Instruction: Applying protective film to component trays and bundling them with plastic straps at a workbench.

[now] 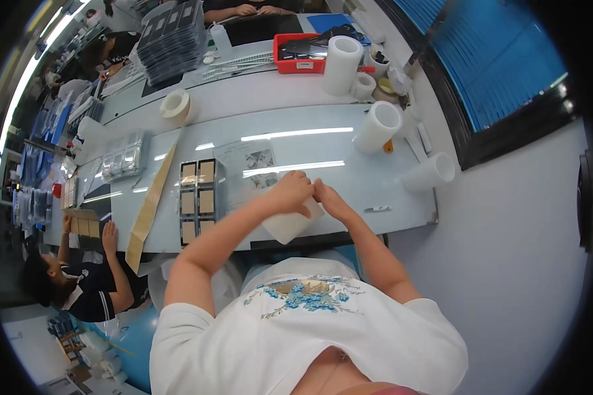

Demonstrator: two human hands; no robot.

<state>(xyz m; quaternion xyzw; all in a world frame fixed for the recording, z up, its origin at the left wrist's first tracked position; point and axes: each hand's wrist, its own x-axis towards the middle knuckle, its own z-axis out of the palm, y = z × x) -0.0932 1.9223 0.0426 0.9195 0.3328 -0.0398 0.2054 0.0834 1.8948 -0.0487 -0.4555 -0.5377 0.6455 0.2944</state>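
Note:
At the near edge of the table lies a whitish translucent roll of film (288,227), tilted, directly below my hands. Over its upper end, my left hand (294,192) is closed with bent fingers and its thumb pointing down. My right hand (334,201) meets it from the right, fingertips pressed together and nearly touching the left ones. Whatever thin thing is pinched between them does not show clearly. Left of my left forearm stands a black-framed tray (198,191) with tan square pieces in two columns. A printed sheet (260,164) lies just beyond my hands.
More white film rolls (378,125) stand along the right side. A pen (377,209) lies near the right edge. Farther back are a red bin (299,64) and stacked clear trays (171,43). A long tan strip (153,204) crosses the left side, where a co-worker (79,283) sits.

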